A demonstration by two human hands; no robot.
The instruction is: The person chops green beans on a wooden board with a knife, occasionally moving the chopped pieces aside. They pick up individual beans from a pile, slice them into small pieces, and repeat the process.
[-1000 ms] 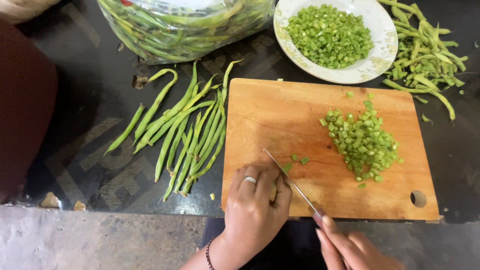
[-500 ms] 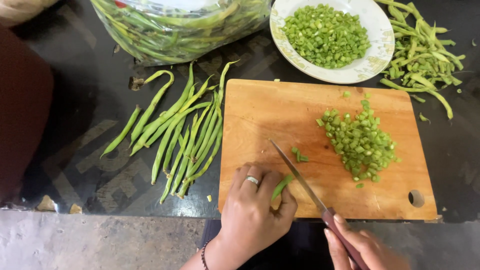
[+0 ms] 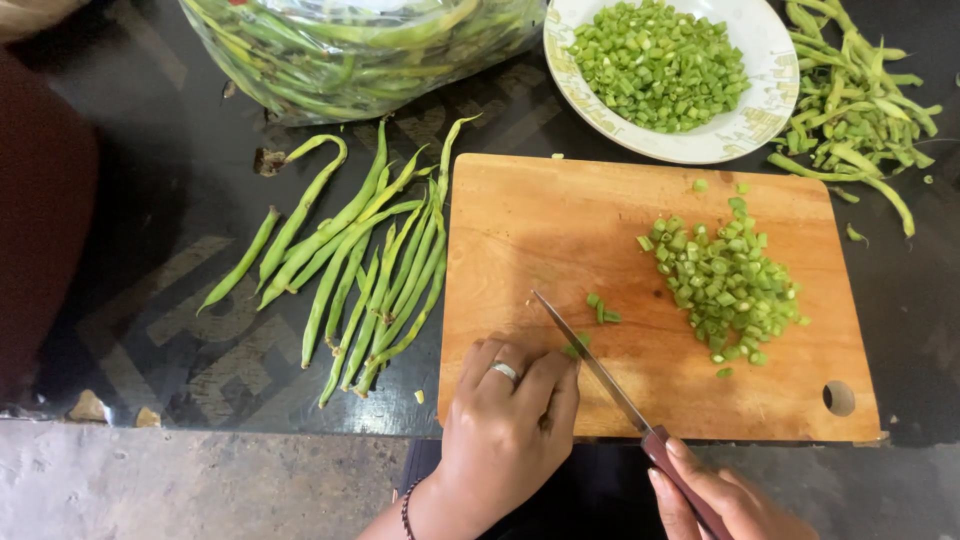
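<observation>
My left hand (image 3: pixel 505 420), wearing a ring, rests on the near edge of a wooden cutting board (image 3: pixel 560 230) with its fingers curled over a green bean (image 3: pixel 577 345) whose tip pokes out beside the blade. My right hand (image 3: pixel 715 495) grips the dark red handle of a knife (image 3: pixel 592 357); its blade lies slanted across the board, touching the bean tip. A few cut pieces (image 3: pixel 602 308) lie just past the blade. A pile of chopped beans (image 3: pixel 725 280) sits on the right half of the board.
Whole green beans (image 3: pixel 370 260) lie on the dark table left of the board. A plastic bag of beans (image 3: pixel 360 45) is at the top, a white plate of chopped beans (image 3: pixel 655 50) beside it, and bean trimmings (image 3: pixel 855 110) at top right.
The left hand slid right along the near edge of the board with the bean. The knife has kept working at the bean's tip, and a few fresh pieces lie by the blade.
</observation>
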